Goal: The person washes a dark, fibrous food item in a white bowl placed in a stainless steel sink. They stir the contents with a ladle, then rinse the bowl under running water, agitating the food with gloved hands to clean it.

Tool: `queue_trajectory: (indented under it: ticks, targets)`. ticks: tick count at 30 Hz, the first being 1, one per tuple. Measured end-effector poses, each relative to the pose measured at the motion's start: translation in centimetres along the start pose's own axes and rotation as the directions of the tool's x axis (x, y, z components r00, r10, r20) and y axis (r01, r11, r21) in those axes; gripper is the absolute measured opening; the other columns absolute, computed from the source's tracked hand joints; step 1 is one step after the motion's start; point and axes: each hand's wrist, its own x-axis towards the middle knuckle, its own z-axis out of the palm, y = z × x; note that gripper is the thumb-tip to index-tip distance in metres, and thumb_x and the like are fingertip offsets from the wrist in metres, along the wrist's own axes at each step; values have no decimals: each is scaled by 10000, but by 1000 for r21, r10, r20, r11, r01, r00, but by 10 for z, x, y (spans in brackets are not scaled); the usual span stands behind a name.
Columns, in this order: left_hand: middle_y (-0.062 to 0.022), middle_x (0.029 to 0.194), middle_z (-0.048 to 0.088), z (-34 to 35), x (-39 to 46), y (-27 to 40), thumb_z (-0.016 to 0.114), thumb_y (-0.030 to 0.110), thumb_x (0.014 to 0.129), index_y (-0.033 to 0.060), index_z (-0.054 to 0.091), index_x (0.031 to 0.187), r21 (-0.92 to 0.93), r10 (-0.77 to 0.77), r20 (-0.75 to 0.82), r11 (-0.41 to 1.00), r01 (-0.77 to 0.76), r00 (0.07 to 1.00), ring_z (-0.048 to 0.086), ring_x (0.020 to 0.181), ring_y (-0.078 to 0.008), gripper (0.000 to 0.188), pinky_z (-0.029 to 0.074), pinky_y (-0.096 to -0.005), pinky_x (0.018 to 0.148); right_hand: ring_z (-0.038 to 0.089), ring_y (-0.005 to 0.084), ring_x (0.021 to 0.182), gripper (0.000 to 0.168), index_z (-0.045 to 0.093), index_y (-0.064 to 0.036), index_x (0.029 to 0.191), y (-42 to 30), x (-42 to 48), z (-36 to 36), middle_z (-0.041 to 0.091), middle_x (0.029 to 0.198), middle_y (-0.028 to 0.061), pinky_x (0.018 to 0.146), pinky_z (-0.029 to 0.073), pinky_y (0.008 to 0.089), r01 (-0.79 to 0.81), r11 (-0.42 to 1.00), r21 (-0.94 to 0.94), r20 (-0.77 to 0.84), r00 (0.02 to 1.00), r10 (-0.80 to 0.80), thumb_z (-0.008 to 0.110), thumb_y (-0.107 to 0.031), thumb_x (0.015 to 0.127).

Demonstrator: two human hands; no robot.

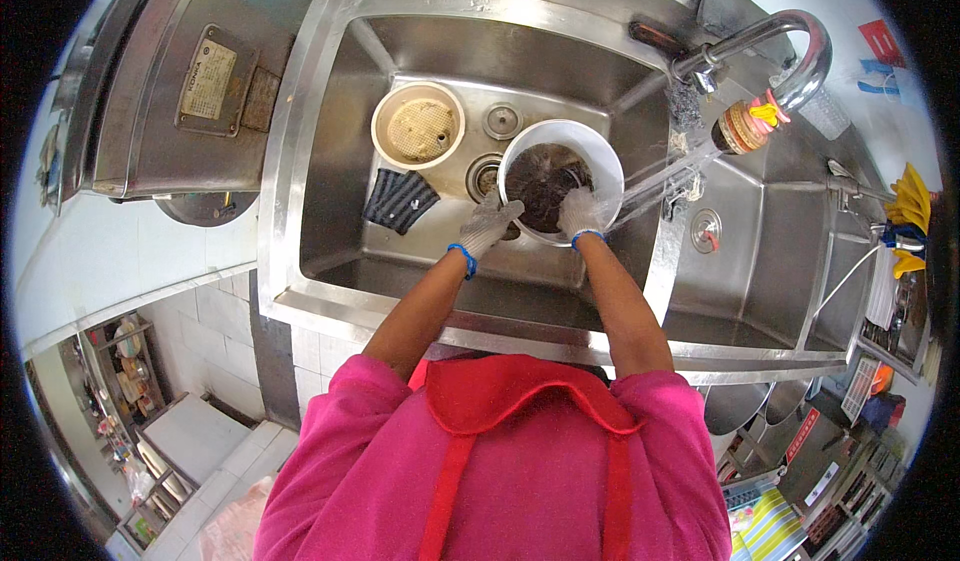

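Note:
A white round bucket (pixel 609 157) stands in the stainless steel sink basin (pixel 495 49), with dark liquid and dark stringy matter (pixel 546 186) in it. My left hand (pixel 487 225), in a pale knit glove with a blue cuff, grips the bucket's near left rim. Inside the bucket, against its near right wall, is my right hand (pixel 580 214), gloved alike; its fingertips are hidden in the dark contents. Water (pixel 660 182) streams from the wrapped faucet head (pixel 741 127) toward the bucket's right side. Left of the bucket are a beige perforated strainer bowl (pixel 379 122) and a dark striped cloth (pixel 400 201).
A round drain cover (pixel 502 120) lies behind the open drain (pixel 484 177). A divider (pixel 660 276) separates a second basin (pixel 724 261) on the right. The curved faucet (pixel 814 43) arches over it. Yellow gloves (pixel 909 199) hang far right. A steel appliance (pixel 187 80) stands left.

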Motion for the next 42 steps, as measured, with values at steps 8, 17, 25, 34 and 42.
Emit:
queue_trajectory:
  ticks: [8,17,25,34,42]
  targets:
    - [-240,1171,550,-2,2,-3,524,514,847,12,454,1247,53,34,8,998,-34,999,536,1097,-336,645,386,-396,928,637,333,904,233,711,-49,871,16,15,-11,669,927,183,808,485,442,-298,893,338,153,953,260,519,-167,809]
    - [-215,1178,552,8,18,-28,557,493,835,22,447,1264,-152,73,15,986,-70,997,544,1075,-312,646,415,-390,908,631,307,946,266,701,-58,926,2,26,-31,679,951,141,863,450,421,82,982,171,346,928,-138,479,-157,819]
    - [-192,1056,623,3,8,-21,586,499,811,54,524,1204,-167,126,-59,977,-134,990,588,991,-330,597,429,-408,859,599,311,951,253,668,-61,983,-6,9,-47,639,992,137,802,487,408,-134,969,209,514,858,7,507,-167,820]
    - [-193,1045,625,-8,5,-11,582,510,810,48,527,1200,-96,103,-108,989,-114,989,597,964,-317,607,439,-401,841,596,238,736,196,476,-19,1079,25,-9,17,563,902,136,650,561,344,-525,-641,560,641,764,-65,503,-58,889]
    - [-209,1094,591,-7,16,-28,561,567,797,33,499,1230,-100,96,-76,990,-104,992,564,1019,-314,691,426,-384,862,614,387,832,443,397,-110,1339,1,-2,-58,616,1010,227,816,484,431,106,868,485,-199,980,-9,421,-275,928]
